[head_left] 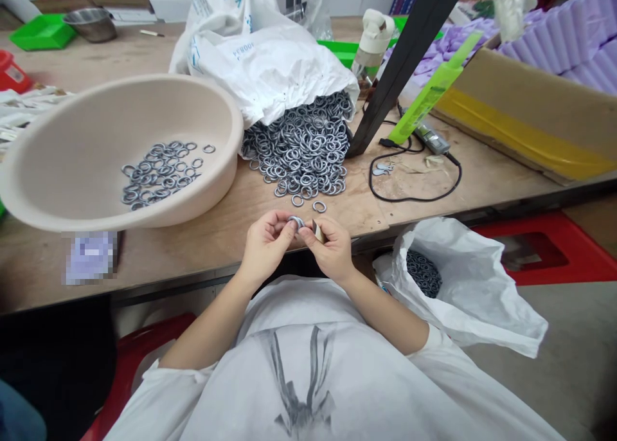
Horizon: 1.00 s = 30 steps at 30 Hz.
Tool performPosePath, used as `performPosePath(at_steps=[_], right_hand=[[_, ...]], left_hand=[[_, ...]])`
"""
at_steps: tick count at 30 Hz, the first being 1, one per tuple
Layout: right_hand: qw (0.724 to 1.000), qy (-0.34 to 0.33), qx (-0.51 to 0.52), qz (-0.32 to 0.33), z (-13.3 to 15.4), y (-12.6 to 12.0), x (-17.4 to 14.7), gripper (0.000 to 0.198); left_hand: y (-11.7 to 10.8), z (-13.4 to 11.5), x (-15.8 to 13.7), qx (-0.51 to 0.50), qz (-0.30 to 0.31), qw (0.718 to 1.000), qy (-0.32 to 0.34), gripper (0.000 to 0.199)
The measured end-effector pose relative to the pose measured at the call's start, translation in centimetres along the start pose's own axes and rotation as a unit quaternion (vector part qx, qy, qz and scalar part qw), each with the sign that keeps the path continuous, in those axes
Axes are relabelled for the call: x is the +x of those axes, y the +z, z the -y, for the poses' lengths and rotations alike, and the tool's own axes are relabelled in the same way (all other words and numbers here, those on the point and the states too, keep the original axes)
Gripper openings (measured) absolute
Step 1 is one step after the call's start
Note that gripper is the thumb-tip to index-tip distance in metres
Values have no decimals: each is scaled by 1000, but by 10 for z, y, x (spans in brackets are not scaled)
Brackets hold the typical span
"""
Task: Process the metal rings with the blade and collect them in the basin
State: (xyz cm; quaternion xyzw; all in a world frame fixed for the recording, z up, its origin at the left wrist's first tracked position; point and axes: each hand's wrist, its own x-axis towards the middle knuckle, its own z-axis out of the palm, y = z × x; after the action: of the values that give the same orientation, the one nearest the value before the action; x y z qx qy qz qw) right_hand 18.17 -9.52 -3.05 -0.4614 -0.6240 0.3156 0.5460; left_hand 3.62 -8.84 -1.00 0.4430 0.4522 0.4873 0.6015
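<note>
Pinching a grey ring (295, 221) at the clock's centre, just past the table's near edge, the left hand (264, 245) has its thumb and forefinger closed on it with no gap. From three o'clock the right hand (334, 243) meets it, thumb tip at the ring, fingers curled closed around a small pale piece (319, 233) with a dark edge; what that piece is, I cannot tell. Two loose rings (319, 207) lie on the wooden table (202, 254) between twelve and one o'clock. Past them at twelve, a heap of rings (308, 148) spills from the mouth of a white sack (274, 62). Between nine and ten sits a wide beige basin (58, 145), some rings gathered on its floor. A black post (405, 68) slants up between one and two, a bright green strip (434, 90) stands tilted at two, and a black cable (419, 200) loops below it. Between three and four, under table height, an open white bag (475, 280) holds more rings.
</note>
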Motion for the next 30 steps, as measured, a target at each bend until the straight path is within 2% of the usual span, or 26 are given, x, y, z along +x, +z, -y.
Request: performPosePath(at_steps=[11,18,25,30], right_hand=[[1000,-24,6,-4,-3,-2,-2,20],[1000,-24,14,-12,-3,-2,-3,16],[1000,-15,12,-12,-1,-3,-2,20],[1000,-19,16,-19,0,-2,-3,21]], left_hand=[[5,-6,1,-41,-7,999,-12,41],[2,-2,1,-34,-6,999,12,41],[-2,2,3,7,-23,998,60,36],[-3,2,3,11,-22,998,61,34]])
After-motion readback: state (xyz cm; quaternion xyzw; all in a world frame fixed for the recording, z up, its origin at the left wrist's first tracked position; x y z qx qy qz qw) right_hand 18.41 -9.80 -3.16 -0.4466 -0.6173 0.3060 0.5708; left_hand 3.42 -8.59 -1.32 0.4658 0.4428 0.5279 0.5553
